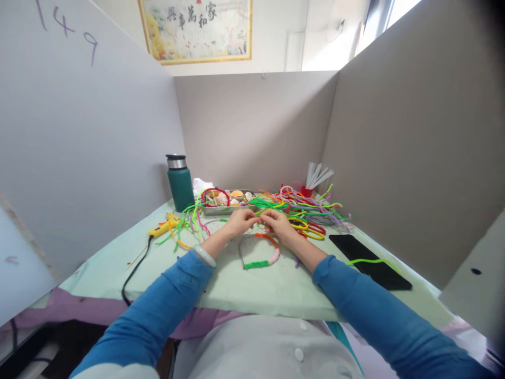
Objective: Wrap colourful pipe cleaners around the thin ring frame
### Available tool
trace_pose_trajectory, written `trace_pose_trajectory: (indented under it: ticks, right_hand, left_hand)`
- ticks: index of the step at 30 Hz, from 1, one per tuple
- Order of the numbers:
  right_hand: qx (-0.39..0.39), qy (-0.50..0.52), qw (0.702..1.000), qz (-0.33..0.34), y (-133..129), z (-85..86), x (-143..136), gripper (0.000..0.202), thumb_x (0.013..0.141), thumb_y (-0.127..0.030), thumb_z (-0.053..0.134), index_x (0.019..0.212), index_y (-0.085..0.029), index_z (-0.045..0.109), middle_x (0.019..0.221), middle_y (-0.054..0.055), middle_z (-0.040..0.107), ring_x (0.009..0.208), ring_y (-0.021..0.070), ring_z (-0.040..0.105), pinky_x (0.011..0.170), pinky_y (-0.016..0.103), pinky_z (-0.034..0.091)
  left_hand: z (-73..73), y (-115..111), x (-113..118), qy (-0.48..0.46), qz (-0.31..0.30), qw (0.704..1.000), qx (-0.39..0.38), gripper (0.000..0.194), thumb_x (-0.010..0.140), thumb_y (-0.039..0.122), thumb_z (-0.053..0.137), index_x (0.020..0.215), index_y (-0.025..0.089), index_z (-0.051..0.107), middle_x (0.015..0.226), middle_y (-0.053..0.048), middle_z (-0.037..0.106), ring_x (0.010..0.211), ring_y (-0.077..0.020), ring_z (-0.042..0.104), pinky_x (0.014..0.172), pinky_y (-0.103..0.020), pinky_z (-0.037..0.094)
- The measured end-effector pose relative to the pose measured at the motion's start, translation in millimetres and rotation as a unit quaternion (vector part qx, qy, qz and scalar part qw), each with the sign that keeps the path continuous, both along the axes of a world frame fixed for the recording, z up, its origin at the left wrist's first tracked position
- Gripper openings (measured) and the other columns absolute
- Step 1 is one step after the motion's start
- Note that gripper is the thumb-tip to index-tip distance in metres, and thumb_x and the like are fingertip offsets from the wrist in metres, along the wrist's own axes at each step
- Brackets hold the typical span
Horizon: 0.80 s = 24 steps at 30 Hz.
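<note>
My left hand (pixel 241 221) and my right hand (pixel 276 223) meet above the middle of the table, fingertips pinched close together. Between them shows a bit of orange pipe cleaner (pixel 259 221); most of it is hidden by the fingers. Just below, on the table, lies a thin grey headband (pixel 241 252), partly wrapped in fuzzy orange, pink and green (pixel 256 265) sections. Behind my hands spreads a tangled heap of coloured pipe cleaners (pixel 315 210). A metal tray (pixel 221 210) holds several small decorations and a dark red fuzzy ring (pixel 215 190).
At the left are a yellow glue gun (pixel 161 228) with a black cord and a green bottle (pixel 181 187). A red cup (pixel 306 191) holds white glue sticks (pixel 315 175). A black phone-like slab (pixel 369 263) lies right, under a lime pipe cleaner. Grey partitions (pixel 256 131) enclose the table.
</note>
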State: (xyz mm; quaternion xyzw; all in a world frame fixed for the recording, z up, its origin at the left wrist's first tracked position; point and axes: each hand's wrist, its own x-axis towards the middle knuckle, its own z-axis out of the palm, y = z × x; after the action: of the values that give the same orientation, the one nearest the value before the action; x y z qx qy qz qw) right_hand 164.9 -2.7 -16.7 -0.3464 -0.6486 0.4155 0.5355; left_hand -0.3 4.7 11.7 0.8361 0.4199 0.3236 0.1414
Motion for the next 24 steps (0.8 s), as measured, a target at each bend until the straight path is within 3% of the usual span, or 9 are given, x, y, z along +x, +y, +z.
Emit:
trace_pose_trajectory:
  ticks: [4, 6, 11, 13, 15, 18, 21, 24]
  right_hand:
    - [0.044, -0.106, 0.993, -0.022, 3, -1.9, 4, 0.025, 0.074, -0.040, 0.052, 0.078, -0.017, 0.058, 0.062, -0.001, 0.057, 0.045, 0.0083, 0.044, 0.043, 0.021, 0.032]
    - [0.085, -0.197, 0.976, -0.037, 3, -1.1, 7, 0.026, 0.075, -0.040, 0.052, 0.080, -0.016, 0.060, 0.068, 0.001, 0.060, 0.052, 0.0099, 0.049, 0.047, 0.021, 0.035]
    - [0.177, -0.461, 0.867, -0.071, -3, 1.0, 12, 0.020, 0.073, -0.035, 0.059, 0.081, -0.018, 0.065, 0.076, 0.003, 0.064, 0.067, 0.0141, 0.054, 0.056, 0.023, 0.032]
    - [0.196, -0.501, 0.840, -0.076, -5, 1.2, 11, 0.016, 0.075, -0.032, 0.057, 0.080, -0.019, 0.065, 0.077, 0.004, 0.064, 0.068, 0.0140, 0.054, 0.057, 0.023, 0.031]
    - [0.208, -0.509, 0.831, -0.084, -6, 1.1, 9, 0.015, 0.077, -0.029, 0.054, 0.078, -0.018, 0.064, 0.078, 0.004, 0.063, 0.068, 0.0137, 0.053, 0.057, 0.023, 0.031]
    - [0.225, -0.459, 0.854, -0.095, -6, 1.9, 9, 0.014, 0.079, -0.026, 0.052, 0.078, -0.017, 0.062, 0.078, 0.005, 0.062, 0.067, 0.0134, 0.052, 0.059, 0.024, 0.032]
    - [0.208, -0.332, 0.916, -0.081, -6, 4.6, 8, 0.014, 0.079, -0.028, 0.050, 0.078, -0.017, 0.059, 0.072, 0.003, 0.060, 0.063, 0.0125, 0.050, 0.057, 0.024, 0.034]
    - [0.119, -0.176, 0.977, 0.000, -6, 8.0, 7, 0.017, 0.078, -0.034, 0.051, 0.077, -0.018, 0.055, 0.068, 0.000, 0.059, 0.055, 0.0106, 0.049, 0.052, 0.023, 0.036]
  left_hand:
    - [1.1, 0, -2, 0.030, 0.020, 0.999, 0.017, 0.033, 0.078, 0.039, 0.047, 0.078, 0.014, 0.068, 0.061, 0.000, 0.059, 0.055, -0.0099, 0.046, 0.051, -0.021, 0.031]
    - [1.1, 1, -3, 0.044, 0.043, 0.998, 0.018, 0.031, 0.077, 0.037, 0.048, 0.077, 0.014, 0.068, 0.063, -0.001, 0.060, 0.057, -0.0107, 0.047, 0.052, -0.021, 0.031]
    - [-2.1, 6, -4, 0.067, 0.090, 0.994, 0.018, 0.024, 0.077, 0.026, 0.045, 0.077, 0.014, 0.066, 0.071, -0.004, 0.063, 0.061, -0.0130, 0.050, 0.058, -0.023, 0.036]
    - [-3.2, 7, -4, 0.072, 0.095, 0.993, 0.011, 0.024, 0.077, 0.025, 0.045, 0.078, 0.014, 0.066, 0.072, -0.005, 0.063, 0.062, -0.0132, 0.051, 0.058, -0.023, 0.037]
    - [-3.1, 7, -5, 0.066, 0.089, 0.994, 0.014, 0.026, 0.077, 0.029, 0.046, 0.079, 0.014, 0.067, 0.073, -0.005, 0.064, 0.064, -0.0133, 0.051, 0.058, -0.023, 0.036]
    - [-0.6, 7, -6, 0.037, 0.083, 0.996, 0.021, 0.029, 0.076, 0.036, 0.048, 0.080, 0.014, 0.067, 0.070, -0.003, 0.063, 0.063, -0.0127, 0.050, 0.057, -0.022, 0.036]
    - [2.0, 7, -7, -0.008, 0.088, 0.995, 0.035, 0.026, 0.074, 0.034, 0.050, 0.077, 0.014, 0.067, 0.068, -0.002, 0.061, 0.061, -0.0118, 0.049, 0.056, -0.022, 0.035]
    - [2.8, 8, -7, -0.041, 0.055, 0.997, 0.024, 0.025, 0.075, 0.032, 0.049, 0.072, 0.013, 0.064, 0.064, -0.002, 0.059, 0.058, -0.0107, 0.047, 0.054, -0.021, 0.034]
